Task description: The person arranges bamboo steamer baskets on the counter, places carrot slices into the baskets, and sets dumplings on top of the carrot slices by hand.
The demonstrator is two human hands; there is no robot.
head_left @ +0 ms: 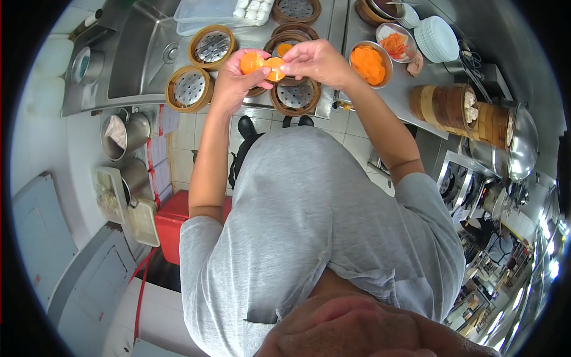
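Over the counter, my left hand (235,77) is closed on orange carrot slices (252,62), thin and round. Close beside it, my right hand (316,63) pinches another carrot slice (275,69) between thumb and fingers; the two slices touch or overlap. Below and around my hands stand several round bamboo steamers with perforated metal plates, among them one at the left (189,89), one behind it (213,46) and one at the front right (295,98). A carrot slice (284,49) lies in the middle steamer, partly hidden by my right hand.
A metal bowl (388,76) of carrot slices stands right, near a bowl of shredded carrot (394,45) and stacked white plates (437,38). Stacked steamers (440,107) hold pale dumplings. Left is a sink (128,56); a plastic tray (205,13) with white pieces sits at the back.
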